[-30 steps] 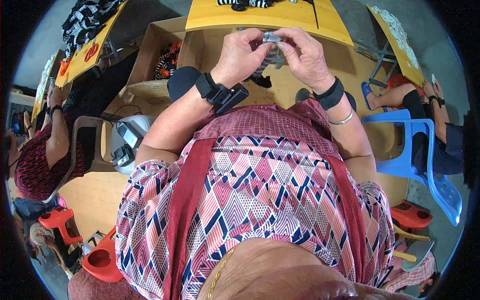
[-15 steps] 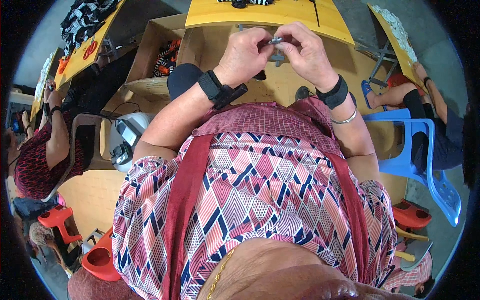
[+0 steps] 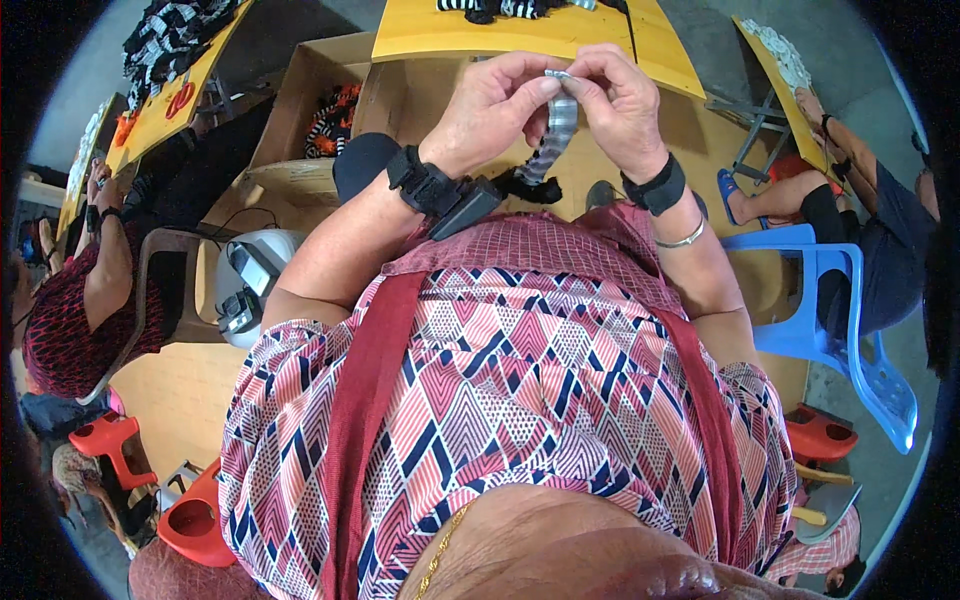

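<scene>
A grey, black and white striped fabric strip (image 3: 560,128) hangs between my two hands, in front of the yellow table's near edge. Its top edge is pinched between thumb and fingers of my left hand (image 3: 488,112) and my right hand (image 3: 622,108), which almost meet there. Lower down the strip curves to the left and ends close to a fuzzy black piece (image 3: 532,188) above my lap; I cannot tell whether the two are joined. Each wrist wears a black band, and the left one carries a dark box-shaped device (image 3: 465,208).
Striped black-and-white pieces (image 3: 500,8) lie on the yellow table (image 3: 430,35) ahead. A cardboard box (image 3: 290,105) at the left holds orange and striped pieces. Red scissors (image 3: 180,100) rest on the left table. A blue chair (image 3: 850,290) and a seated person (image 3: 890,240) are at the right.
The striped strip now hangs visibly below my hands, where before only a small grey bit showed between the fingertips. My left hand's thumb has turned toward the right.
</scene>
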The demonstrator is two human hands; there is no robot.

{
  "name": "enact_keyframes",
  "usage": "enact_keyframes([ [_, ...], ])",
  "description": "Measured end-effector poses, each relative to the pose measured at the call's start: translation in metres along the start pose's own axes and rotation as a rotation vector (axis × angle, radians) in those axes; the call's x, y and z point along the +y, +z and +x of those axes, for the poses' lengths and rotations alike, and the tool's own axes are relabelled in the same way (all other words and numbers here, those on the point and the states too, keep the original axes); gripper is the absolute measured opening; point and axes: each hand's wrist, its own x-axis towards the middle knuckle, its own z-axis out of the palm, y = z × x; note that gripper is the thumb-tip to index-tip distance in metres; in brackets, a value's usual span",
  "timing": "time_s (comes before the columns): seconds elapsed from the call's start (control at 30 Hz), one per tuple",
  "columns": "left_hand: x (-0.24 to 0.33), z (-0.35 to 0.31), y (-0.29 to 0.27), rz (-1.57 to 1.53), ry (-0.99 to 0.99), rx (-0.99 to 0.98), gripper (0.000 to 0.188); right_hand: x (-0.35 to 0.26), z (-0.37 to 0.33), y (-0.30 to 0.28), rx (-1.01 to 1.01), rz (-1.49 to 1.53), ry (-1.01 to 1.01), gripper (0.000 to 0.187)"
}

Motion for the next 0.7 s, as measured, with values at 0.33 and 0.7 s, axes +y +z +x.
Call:
enact_keyframes([
  [0.33, 0.049, -0.006, 0.002, -0.342, 0.02, -0.344, 0.005, -0.024, 0.006, -0.006, 0.087, 0.326, 0.213, 0.003],
  [0.7, 0.063, -0.013, 0.007, 0.145, 0.172, -0.027, 0.021, -0.073, 0.016, -0.017, -0.028, 0.074, 0.016, 0.012],
])
